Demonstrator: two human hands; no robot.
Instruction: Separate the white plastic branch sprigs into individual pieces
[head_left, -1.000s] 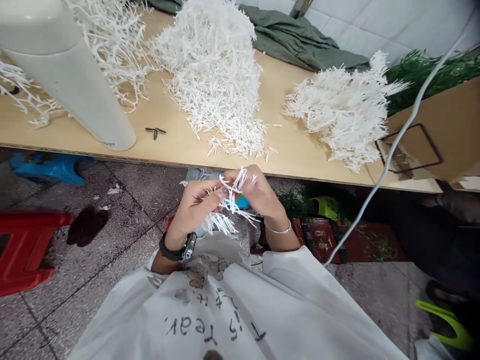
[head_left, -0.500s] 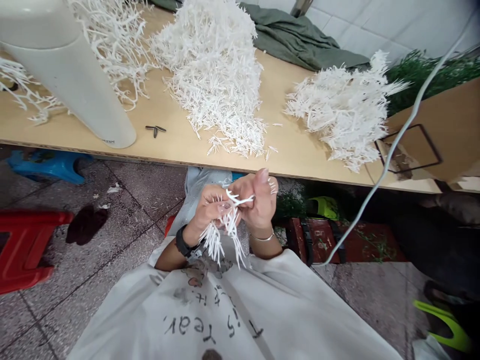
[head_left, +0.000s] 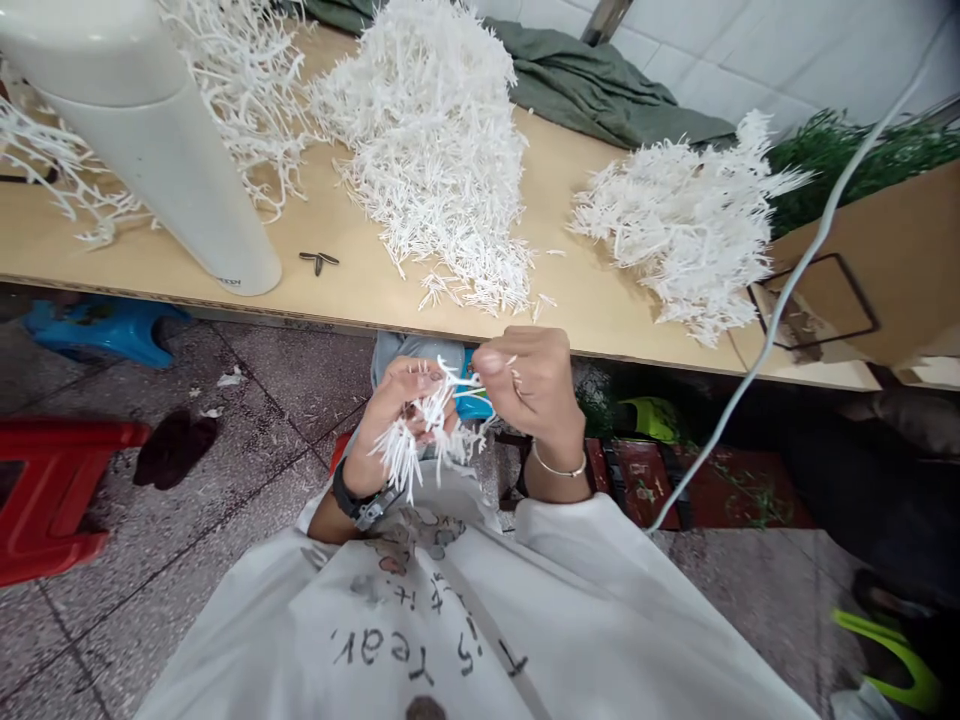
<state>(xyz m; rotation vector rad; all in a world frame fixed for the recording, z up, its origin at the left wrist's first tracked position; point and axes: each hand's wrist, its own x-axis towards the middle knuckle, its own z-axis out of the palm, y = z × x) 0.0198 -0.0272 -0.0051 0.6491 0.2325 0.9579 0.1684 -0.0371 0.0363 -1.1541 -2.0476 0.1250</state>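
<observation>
Just below the front edge of the bench (head_left: 352, 285), your left hand (head_left: 396, 405) curls around a small bunch of white plastic sprigs (head_left: 409, 450), whose tips hang toward your lap. Your right hand (head_left: 536, 385) pinches the top of the bunch between thumb and forefinger. On the bench above lie a central heap (head_left: 435, 150) and a right-hand heap (head_left: 675, 225) of similar sprigs, with a white cylinder (head_left: 165, 170) standing at left.
</observation>
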